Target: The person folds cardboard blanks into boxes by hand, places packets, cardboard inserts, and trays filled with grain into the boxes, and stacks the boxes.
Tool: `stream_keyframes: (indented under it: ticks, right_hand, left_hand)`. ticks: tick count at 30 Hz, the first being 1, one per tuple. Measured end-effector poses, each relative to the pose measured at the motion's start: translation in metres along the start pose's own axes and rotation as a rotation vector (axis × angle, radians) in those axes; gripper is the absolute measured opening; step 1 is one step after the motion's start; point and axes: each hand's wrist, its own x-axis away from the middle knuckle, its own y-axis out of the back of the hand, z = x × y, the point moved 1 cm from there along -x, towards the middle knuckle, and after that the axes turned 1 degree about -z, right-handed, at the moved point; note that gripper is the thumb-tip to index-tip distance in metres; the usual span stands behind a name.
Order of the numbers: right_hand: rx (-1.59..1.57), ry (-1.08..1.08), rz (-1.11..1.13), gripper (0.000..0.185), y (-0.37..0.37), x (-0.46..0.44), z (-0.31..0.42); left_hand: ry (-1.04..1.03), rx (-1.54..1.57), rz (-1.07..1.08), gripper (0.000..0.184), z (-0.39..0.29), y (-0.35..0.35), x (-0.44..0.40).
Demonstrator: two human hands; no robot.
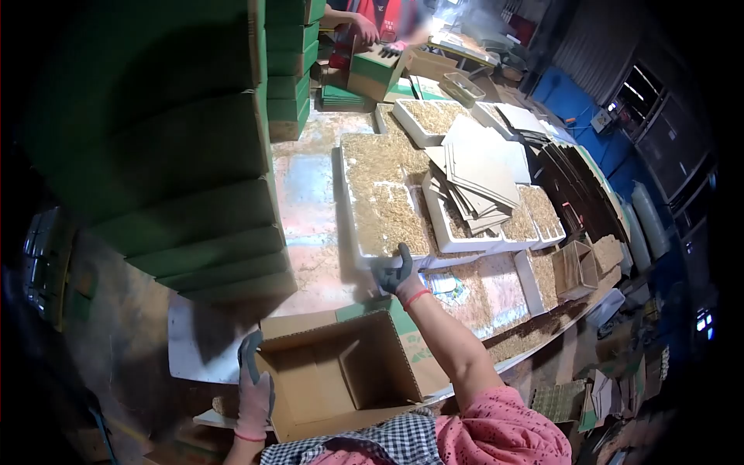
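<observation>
My left hand [254, 387], in a pink glove with dark grey fingers, is closed on the left wall of an open cardboard box [318, 380] close to my body. The inside of the box is bare brown cardboard, and a green-printed flap [415, 341] shows beyond it. My right hand [397, 275], gloved alike, is at the near edge of a white foam tray [358, 252]. Its thumb reaches over the rim, with the fingers against the front wall. Light brown shavings or grain-like filling [384, 209] cover the tray; I cannot tell exactly what it is.
Tall stacks of green boxes [194, 186] rise on the left. More filled foam trays [457, 240] stand beyond, with loose cardboard sheets [480, 174] on them. A small wooden box [576, 271] sits right. Across the table, a co-worker's gloved hands [380, 39] touch a green-and-brown box [374, 74].
</observation>
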Motion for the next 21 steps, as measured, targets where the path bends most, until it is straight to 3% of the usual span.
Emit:
stream_keyframes:
  ticks: [1,3,5,6,7,9,11,13,14,17,19,21]
  right_hand:
    - [-0.081,-0.194,0.161,0.036,-0.001,-0.003,0.000]
    - [-0.007,-0.156,0.053,0.045,-0.011,-0.004,-0.006]
    - [0.662,0.103,-0.004,0.066,-0.028,0.035,-0.030]
    - [0.829,0.184,-0.198,0.073,-0.030,0.040,-0.032]
    - [0.837,0.193,-0.190,0.073,-0.025,0.031,-0.032]
    - [0.542,0.553,0.343,0.075,-0.018,0.004,-0.025]
    - [0.533,0.518,0.170,0.069,-0.002,-0.033,-0.003]
    - [0.744,0.737,-0.181,0.068,-0.018,-0.017,-0.013]
    - [0.482,0.594,-0.129,0.066,-0.026,-0.014,-0.013]
    - [0.579,0.323,0.194,0.069,-0.044,0.072,-0.011]
    - [0.601,0.234,0.422,0.063,-0.051,0.133,-0.008]
    - [0.694,0.160,0.446,0.057,-0.049,0.183,0.010]
  left_hand:
    - [-0.004,0.014,0.001,0.068,0.000,0.000,-0.002]
    - [0.005,-0.022,0.006,0.067,0.001,0.000,-0.006]
    - [-0.009,0.039,-0.007,0.067,0.007,0.001,-0.007]
    - [0.021,0.074,-0.003,0.067,0.011,0.002,-0.008]
    - [0.051,0.109,0.001,0.068,0.016,0.002,-0.008]
    - [0.129,0.196,0.015,0.067,0.029,0.003,-0.008]
    - [0.159,0.253,0.035,0.054,0.015,0.003,-0.010]
    - [0.129,0.295,0.053,0.047,0.004,0.001,-0.009]
    - [0.134,0.295,0.015,0.044,0.017,0.000,-0.009]
    - [0.153,0.349,-0.074,0.043,0.027,0.001,-0.010]
    - [-0.117,0.059,-0.066,0.045,0.009,0.001,-0.020]
    - [-0.101,0.266,-0.120,0.047,0.027,-0.008,-0.031]
